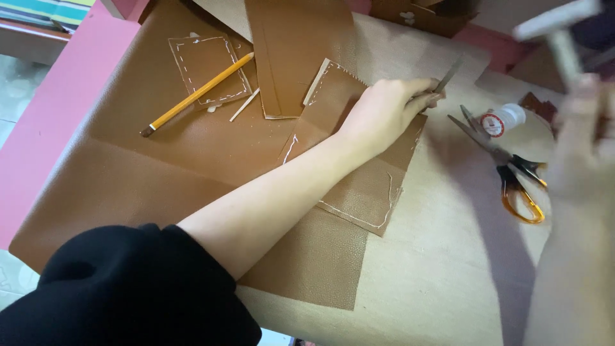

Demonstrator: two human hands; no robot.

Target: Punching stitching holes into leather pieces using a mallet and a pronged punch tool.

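My left hand reaches across a brown leather piece with white stitch marks and pinches a thin metal tool upright at the piece's far edge. My right hand is raised at the right, blurred, and grips a pale hammer-like tool above the table. The sleeve on my left arm is black.
A large brown leather sheet covers the tan table. On it lie a yellow pencil, a small marked leather patch and a folded strip. Scissors and a small white bottle lie at the right. Pink surface at left.
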